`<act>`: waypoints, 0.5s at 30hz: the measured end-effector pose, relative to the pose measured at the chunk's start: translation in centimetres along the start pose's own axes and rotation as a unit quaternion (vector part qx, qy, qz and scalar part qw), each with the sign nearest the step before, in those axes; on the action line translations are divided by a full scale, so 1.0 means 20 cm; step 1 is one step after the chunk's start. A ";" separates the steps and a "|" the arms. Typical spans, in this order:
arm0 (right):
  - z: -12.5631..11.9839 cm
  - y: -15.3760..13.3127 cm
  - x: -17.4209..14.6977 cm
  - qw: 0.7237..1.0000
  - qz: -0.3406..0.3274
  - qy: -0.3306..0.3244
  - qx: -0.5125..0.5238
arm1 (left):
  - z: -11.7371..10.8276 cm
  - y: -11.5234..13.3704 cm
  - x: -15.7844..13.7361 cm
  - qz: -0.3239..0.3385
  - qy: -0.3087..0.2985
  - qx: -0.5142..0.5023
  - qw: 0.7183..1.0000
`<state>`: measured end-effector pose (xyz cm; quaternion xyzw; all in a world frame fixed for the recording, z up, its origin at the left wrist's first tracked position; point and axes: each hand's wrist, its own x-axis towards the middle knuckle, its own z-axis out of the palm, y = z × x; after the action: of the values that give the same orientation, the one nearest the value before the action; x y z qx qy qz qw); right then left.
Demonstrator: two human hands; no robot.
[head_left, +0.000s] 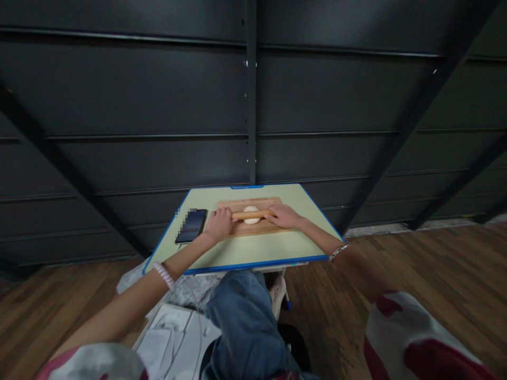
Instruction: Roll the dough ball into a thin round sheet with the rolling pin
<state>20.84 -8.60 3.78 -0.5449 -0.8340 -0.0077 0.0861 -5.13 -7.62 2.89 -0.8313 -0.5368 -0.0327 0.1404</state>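
Note:
A wooden rolling pin [237,215] lies across a round, pale piece of dough [251,219] on a wooden board [263,228]. My left hand [219,222] is closed over the pin's left end, and my right hand [284,216] grips its right end. The dough sits between the two hands, showing above and below the pin. Both palms are turned down, so the undersides of the fingers are hidden.
A small table [245,253] with a pale top and blue edging carries the board. A dark phone [191,226] lies left of my left hand. Below the table are my knee [245,311] and, at left, white boxes and plastic [178,327]. Dark metal panels [158,84] stand behind.

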 end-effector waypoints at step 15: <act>0.05 0.03 0.16 0.998 -0.013 -0.011 0.064 | -0.03 0.08 0.13 -0.018 -0.038 -0.075 0.996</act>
<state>20.08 -5.40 3.27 -0.5273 -0.8408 0.0508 0.1113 -2.50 -6.04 3.67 -0.8305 -0.5525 -0.0434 0.0564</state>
